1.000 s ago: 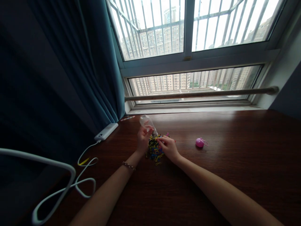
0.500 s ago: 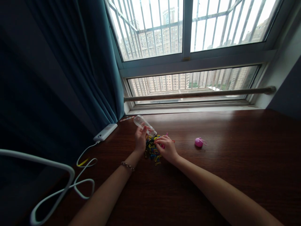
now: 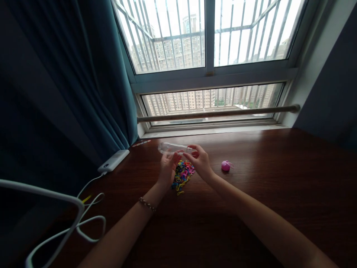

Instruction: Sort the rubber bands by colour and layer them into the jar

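A clear plastic bottle [image 3: 173, 148] lies nearly level above the table, its neck toward the right. My left hand [image 3: 168, 166] is closed around the underside of its body. At the neck, my right hand [image 3: 200, 160] has its thumb and fingers closed on the bottle's open end. Below and between both hands sits a pile of small colourful rubber bands [image 3: 184, 174], in yellow, pink, blue, red and black. To the right of my right hand rests a pink round cap [image 3: 226, 166] with a loop.
A white power bank [image 3: 113, 160] with a white cable [image 3: 90, 178] lies at the left by the blue curtain [image 3: 111, 93]. The dark wooden table [image 3: 251, 178] reaches back to a barred window. A small yellow item [image 3: 86, 199] lies beside the cable.
The bottle has turned from slanting down at the pile to nearly level. My right hand has risen from the rubber bands to the bottle's neck. The view has shifted slightly right.
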Action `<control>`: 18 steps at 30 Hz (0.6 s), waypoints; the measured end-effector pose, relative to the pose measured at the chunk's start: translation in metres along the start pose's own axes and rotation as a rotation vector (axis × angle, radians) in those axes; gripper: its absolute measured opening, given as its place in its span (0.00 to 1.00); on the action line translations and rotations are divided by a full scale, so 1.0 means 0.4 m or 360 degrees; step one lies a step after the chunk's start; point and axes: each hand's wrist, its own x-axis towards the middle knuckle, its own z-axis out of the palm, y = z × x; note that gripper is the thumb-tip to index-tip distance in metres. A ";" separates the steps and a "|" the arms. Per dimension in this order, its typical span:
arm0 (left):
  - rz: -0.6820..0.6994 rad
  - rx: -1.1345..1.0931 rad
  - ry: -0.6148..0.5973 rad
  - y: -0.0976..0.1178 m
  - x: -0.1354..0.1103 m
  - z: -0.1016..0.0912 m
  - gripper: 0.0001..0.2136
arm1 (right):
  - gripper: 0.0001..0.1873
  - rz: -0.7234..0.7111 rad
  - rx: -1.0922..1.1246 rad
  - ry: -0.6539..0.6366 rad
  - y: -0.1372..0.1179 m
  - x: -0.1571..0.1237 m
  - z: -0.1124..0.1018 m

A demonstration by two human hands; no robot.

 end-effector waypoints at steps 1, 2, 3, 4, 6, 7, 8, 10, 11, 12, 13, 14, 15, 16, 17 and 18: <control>0.0043 0.0101 0.0021 -0.001 0.000 0.000 0.26 | 0.19 0.0004 -0.0046 0.0036 -0.007 0.007 -0.025; 0.0103 0.0245 0.0061 -0.001 0.001 0.000 0.30 | 0.20 0.0003 -0.0104 0.0074 -0.014 0.015 -0.055; 0.0185 0.0442 0.0104 0.000 0.001 0.000 0.35 | 0.20 -0.0010 -0.0171 0.0098 -0.019 0.022 -0.088; 0.0289 0.0688 0.0123 0.002 0.000 0.001 0.39 | 0.20 -0.0032 -0.0258 0.0094 -0.024 0.028 -0.122; 0.0540 0.1250 0.0011 0.007 -0.007 0.006 0.43 | 0.20 -0.0037 -0.0448 -0.0017 -0.033 0.035 -0.185; 0.0667 0.1498 -0.0117 0.010 -0.013 0.010 0.42 | 0.20 -0.0003 -0.0498 -0.0098 -0.038 0.035 -0.210; 0.0774 0.1692 -0.0263 0.012 -0.020 0.016 0.38 | 0.20 0.0026 -0.0527 -0.0179 -0.044 0.033 -0.230; 0.0883 0.1898 -0.0516 0.013 -0.037 0.027 0.30 | 0.20 0.0075 -0.0527 -0.0310 -0.059 0.026 -0.251; 0.0879 0.1933 -0.0589 0.011 -0.046 0.032 0.26 | 0.20 0.0089 -0.0503 -0.0362 -0.066 0.023 -0.254; 0.0849 0.1940 -0.0623 0.009 -0.054 0.036 0.23 | 0.21 0.0105 -0.0462 -0.0417 -0.073 0.021 -0.255; 0.0797 0.1929 -0.0634 0.005 -0.061 0.040 0.21 | 0.22 0.0133 -0.0407 -0.0479 -0.077 0.022 -0.256; 0.0737 0.1904 -0.0626 0.001 -0.066 0.042 0.20 | 0.24 0.0172 -0.0350 -0.0539 -0.079 0.026 -0.259; 0.0677 0.1872 -0.0608 -0.003 -0.070 0.043 0.20 | 0.24 0.0216 -0.0307 -0.0594 -0.078 0.032 -0.264; 0.0621 0.1841 -0.0586 -0.007 -0.072 0.044 0.20 | 0.24 0.0253 -0.0307 -0.0631 -0.072 0.039 -0.273; 0.0573 0.1816 -0.0568 -0.011 -0.073 0.043 0.20 | 0.23 0.0273 -0.0369 -0.0646 -0.063 0.047 -0.286; 0.0533 0.1801 -0.0551 -0.015 -0.073 0.043 0.19 | 0.22 0.0269 -0.0502 -0.0644 -0.050 0.054 -0.301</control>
